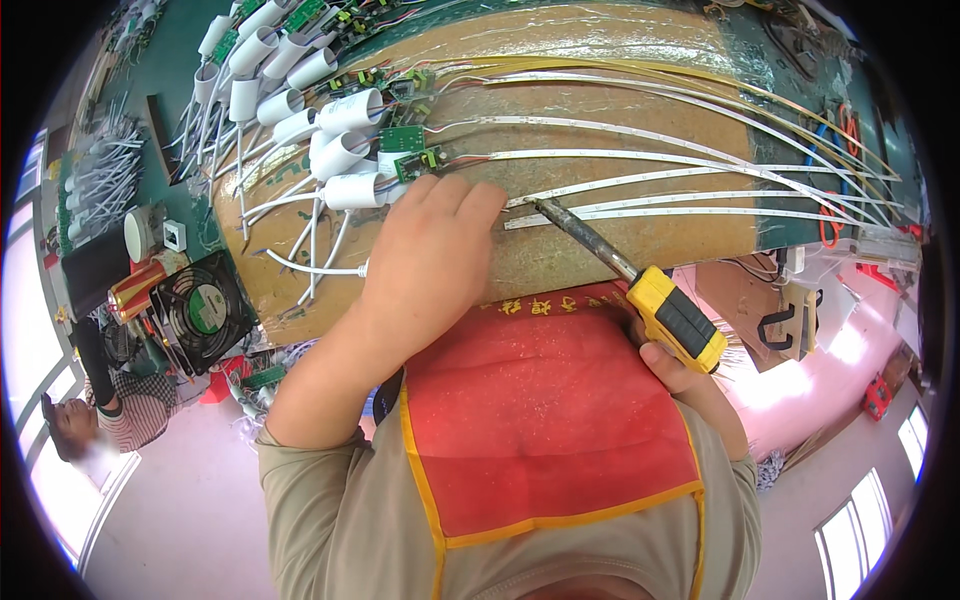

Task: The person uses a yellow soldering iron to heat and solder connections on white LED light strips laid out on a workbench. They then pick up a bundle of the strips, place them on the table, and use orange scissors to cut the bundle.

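We see a soldering iron with a dull, darkened metal shaft and a glossy yellow plastic grip with black ribbed rubber. The bench top looks like rough brown board under shiny film. Our red apron is matt cloth.

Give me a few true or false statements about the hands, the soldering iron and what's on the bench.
1. The right hand holds a soldering iron with a yellow handle. True.
2. The left hand rests on the bench near the LED strips. True.
3. The iron's tip points at the fan. False: it points at the strip ends by the left hand.
4. The white tubes lie at the bench's right end. False: they lie at its left.
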### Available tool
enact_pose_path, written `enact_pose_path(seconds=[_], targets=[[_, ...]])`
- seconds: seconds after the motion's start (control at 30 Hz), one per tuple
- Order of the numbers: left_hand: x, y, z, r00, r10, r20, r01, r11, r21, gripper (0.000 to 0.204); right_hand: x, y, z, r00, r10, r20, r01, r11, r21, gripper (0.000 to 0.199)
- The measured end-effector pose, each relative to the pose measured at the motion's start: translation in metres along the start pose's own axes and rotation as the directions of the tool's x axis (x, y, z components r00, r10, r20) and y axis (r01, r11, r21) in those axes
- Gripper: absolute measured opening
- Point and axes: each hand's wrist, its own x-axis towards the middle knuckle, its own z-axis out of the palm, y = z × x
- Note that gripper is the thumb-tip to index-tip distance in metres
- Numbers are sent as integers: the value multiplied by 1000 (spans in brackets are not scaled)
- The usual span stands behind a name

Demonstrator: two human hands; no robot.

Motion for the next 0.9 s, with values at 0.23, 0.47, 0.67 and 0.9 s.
enact_pose_path(seconds=[0.23,0.47,0.67,0.9], targets=[[-2,2,0,1000,3,-16,-3,1000,-3,16,-4,3,0,997,49,-57,-45,997,64,27],[1,2,1,1000,18,2,-18,1000,-5,15,-10,10,0,993,89,-74,-80,991,108,21],[2,0,2,1000,16,-1,-16,999,-49,13,-10,8,3,986,131,-104,-110,976,187,19],[5,0,6,999,16,31,-15,999,-29,8,-10,6,-1,985,158,-72,-143,972,185,20]])
